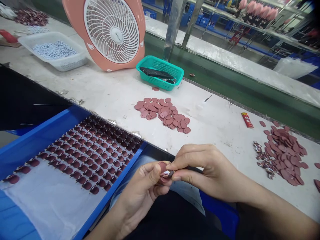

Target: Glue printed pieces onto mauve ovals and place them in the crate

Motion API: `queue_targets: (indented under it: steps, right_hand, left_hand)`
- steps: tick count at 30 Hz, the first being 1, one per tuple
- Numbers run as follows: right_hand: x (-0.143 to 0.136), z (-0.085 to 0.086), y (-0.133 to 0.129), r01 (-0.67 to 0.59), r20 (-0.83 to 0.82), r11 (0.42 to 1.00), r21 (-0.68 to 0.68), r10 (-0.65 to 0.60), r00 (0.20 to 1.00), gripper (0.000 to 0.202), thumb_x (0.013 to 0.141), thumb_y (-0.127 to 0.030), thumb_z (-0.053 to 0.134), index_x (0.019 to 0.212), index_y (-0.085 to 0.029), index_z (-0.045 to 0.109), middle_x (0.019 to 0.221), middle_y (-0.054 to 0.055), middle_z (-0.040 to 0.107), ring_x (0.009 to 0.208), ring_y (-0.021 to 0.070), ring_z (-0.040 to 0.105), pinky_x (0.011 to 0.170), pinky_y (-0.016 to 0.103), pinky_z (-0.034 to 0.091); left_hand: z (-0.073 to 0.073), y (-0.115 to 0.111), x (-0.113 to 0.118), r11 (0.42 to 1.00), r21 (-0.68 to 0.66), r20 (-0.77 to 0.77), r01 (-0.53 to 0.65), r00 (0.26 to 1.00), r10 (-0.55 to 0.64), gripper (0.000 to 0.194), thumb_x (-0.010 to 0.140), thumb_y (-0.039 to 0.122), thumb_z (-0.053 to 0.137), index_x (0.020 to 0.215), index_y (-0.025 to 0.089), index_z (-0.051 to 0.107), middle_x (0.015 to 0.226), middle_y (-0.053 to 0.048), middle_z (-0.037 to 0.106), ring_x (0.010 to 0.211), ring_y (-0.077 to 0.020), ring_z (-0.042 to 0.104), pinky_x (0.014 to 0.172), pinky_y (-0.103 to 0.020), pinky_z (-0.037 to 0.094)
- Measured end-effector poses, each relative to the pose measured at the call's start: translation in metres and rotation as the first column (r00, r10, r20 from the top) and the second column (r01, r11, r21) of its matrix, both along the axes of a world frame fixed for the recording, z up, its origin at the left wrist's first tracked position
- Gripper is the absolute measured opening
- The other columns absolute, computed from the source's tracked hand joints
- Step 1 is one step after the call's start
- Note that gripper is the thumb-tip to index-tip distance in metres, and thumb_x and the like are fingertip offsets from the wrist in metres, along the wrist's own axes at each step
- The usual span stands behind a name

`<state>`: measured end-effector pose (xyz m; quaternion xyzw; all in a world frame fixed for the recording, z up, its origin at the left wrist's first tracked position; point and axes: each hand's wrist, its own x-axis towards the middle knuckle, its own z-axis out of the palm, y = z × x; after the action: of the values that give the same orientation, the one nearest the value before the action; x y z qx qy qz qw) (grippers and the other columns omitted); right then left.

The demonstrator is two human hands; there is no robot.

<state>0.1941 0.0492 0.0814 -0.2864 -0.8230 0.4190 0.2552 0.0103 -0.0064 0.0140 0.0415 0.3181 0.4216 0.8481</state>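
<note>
My left hand [143, 191], curled, pinches a red disc [162, 165]; my right hand [200, 168] pinches a small piece [167, 173] against it, both between my hands. Beyond, loose discs [163, 114] lie scattered on the white table [110, 93].

From afar I saw a bare left hand [142, 191] and right hand [203, 168]; uncovered forearms [270, 203]; a black garment [170, 211] over light-blue trousers [147, 155].
</note>
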Motion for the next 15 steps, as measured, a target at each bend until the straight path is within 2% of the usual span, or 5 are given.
queue_targets:
  steps: [15]
  right_hand:
    - [-0.0039,-0.0040,0.0031,0.002,-0.010,0.999,-0.033,-0.002,1.000,0.008,0.094,-0.017,0.069,0.091,-0.014,0.076,0.084,0.005,0.074,0.076,0.0114,0.068,0.070,0.020,0.053]
  left_hand:
    - [0.0000,-0.0026,-0.0007,1.000,-0.010,0.013,-0.027,1.000,0.027,0.019,0.073,0.032,0.088,0.083,0.016,0.082,0.069,0.001,0.071,0.061,-0.0052,0.064,0.057,-0.011,0.057]
